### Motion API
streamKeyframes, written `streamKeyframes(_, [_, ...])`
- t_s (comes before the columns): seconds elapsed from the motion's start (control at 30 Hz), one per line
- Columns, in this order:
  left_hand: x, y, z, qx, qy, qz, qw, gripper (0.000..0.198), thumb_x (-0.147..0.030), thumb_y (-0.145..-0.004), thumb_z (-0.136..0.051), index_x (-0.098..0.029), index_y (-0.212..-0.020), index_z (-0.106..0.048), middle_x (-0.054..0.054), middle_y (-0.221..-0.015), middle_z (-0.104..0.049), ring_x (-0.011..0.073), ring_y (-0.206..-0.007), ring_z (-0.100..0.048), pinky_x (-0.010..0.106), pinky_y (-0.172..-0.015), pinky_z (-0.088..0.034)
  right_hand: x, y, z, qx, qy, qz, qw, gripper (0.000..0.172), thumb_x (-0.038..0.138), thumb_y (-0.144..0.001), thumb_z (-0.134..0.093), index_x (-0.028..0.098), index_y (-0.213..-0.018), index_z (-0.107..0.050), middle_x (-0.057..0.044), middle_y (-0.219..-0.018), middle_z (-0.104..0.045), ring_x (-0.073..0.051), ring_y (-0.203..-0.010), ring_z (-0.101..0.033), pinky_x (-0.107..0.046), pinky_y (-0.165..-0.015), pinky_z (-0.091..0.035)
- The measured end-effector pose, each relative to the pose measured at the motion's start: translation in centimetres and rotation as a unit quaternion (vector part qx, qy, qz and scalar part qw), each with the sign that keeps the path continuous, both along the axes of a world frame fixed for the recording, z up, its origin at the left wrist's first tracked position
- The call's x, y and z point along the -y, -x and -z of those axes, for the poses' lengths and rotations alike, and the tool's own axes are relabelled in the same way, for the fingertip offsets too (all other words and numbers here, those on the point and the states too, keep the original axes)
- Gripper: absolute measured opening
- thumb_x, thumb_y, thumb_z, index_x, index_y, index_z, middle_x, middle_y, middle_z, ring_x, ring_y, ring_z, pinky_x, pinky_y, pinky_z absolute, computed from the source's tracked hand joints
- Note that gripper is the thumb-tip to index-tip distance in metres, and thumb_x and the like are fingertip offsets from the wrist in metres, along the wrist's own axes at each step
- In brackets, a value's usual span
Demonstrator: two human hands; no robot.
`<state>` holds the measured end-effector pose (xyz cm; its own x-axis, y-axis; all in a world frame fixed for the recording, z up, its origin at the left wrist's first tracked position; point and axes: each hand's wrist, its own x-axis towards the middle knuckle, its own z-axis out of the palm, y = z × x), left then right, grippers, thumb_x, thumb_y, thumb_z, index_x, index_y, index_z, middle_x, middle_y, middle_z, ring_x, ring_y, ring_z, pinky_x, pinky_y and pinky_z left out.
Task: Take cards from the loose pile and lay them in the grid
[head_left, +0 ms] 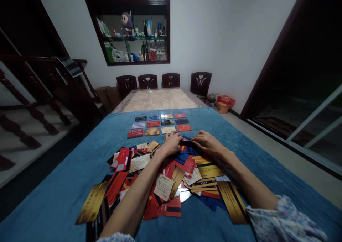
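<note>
A loose heap of cards [149, 178], red, blue, gold and black, covers the blue cloth [61, 185] in front of me. Beyond it, several cards lie face up in neat rows [160, 124]. My left hand [173, 142] and my right hand [207, 142] meet at the far edge of the heap, fingers curled. Together they pinch a dark card [187, 140] between them, just short of the nearest row. Both forearms lie over the heap and hide the cards beneath.
The blue cloth covers the near part of a long table; its bare marbled top [157, 99] shows beyond. Several dark chairs [171, 80] stand at the far end. A wall shelf [130, 32] holds bottles and a plush toy. Stair railing [32, 92] left, glass door [315, 121] right.
</note>
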<state>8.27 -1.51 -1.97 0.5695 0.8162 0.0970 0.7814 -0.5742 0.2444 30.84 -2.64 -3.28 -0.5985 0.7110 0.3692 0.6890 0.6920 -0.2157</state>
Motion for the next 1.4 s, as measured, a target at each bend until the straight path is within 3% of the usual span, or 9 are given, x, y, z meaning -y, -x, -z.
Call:
streamKeyframes(0.13, [-0.3, 0.2, 0.2, 0.012, -0.007, -0.005, 1.000, 0.048, -0.001, -0.076, -0.046, -0.020, -0.114, -0.070, 0.010, -0.119, -0.068, 0.0298, -0.126, -0.042, 0.050, -0.100, -0.038, 0.1, 0.0, 0.2, -0.014, -0.009, 0.026, 1.000, 0.037, 0.035, -0.100, -0.042, 0.020, -0.102, -0.076, -0.012, -0.093, -0.074, -0.024, -0.094, -0.059, -0.038, -0.084, -0.049])
streamKeyframes(0.43, [-0.3, 0.2, 0.1, 0.064, -0.012, -0.009, 0.998, 0.049, -0.003, -0.076, -0.048, -0.021, -0.116, -0.070, 0.010, -0.112, -0.068, 0.0278, -0.121, -0.046, 0.048, -0.103, -0.039, -0.3, 0.0, 1.2, -0.035, -0.043, 0.097, 0.994, 0.032, 0.026, -0.097, -0.045, 0.019, -0.098, -0.076, -0.010, -0.088, -0.068, -0.019, -0.084, -0.060, -0.029, -0.077, -0.050])
streamKeyframes(0.83, [-0.7, 0.2, 0.3, 0.086, -0.021, -0.038, 0.995, 0.050, -0.004, -0.082, -0.048, -0.020, -0.125, -0.066, 0.011, -0.115, -0.066, 0.0253, -0.118, -0.054, 0.042, -0.103, -0.043, 0.2, 0.4, 0.9, -0.072, 0.003, 0.114, 0.991, 0.035, 0.013, -0.088, -0.056, 0.021, -0.119, -0.070, -0.008, -0.099, -0.065, -0.018, -0.090, -0.063, -0.028, -0.083, -0.050])
streamKeyframes(1.27, [-1.0, 0.1, 0.3, 0.095, -0.028, -0.057, 0.993, 0.036, -0.004, -0.079, -0.049, -0.017, -0.103, -0.074, 0.010, -0.100, -0.072, 0.0245, -0.107, -0.061, 0.036, -0.096, -0.048, 0.1, 0.1, 1.3, -0.079, 0.006, 0.133, 0.988, 0.038, 0.015, -0.084, -0.061, 0.019, -0.121, -0.067, -0.009, -0.101, -0.065, -0.021, -0.091, -0.062, -0.031, -0.084, -0.048])
streamKeyframes(1.4, [-1.2, 0.0, 0.2, 0.121, -0.023, -0.057, 0.991, 0.030, -0.005, -0.078, -0.051, -0.014, -0.094, -0.075, 0.011, -0.096, -0.074, 0.0233, -0.096, -0.065, 0.032, -0.089, -0.049, -0.3, -0.1, 1.7, -0.114, 0.000, 0.124, 0.986, 0.027, 0.017, -0.081, -0.064, 0.019, -0.107, -0.071, -0.008, -0.092, -0.067, -0.022, -0.089, -0.061, -0.033, -0.082, -0.049])
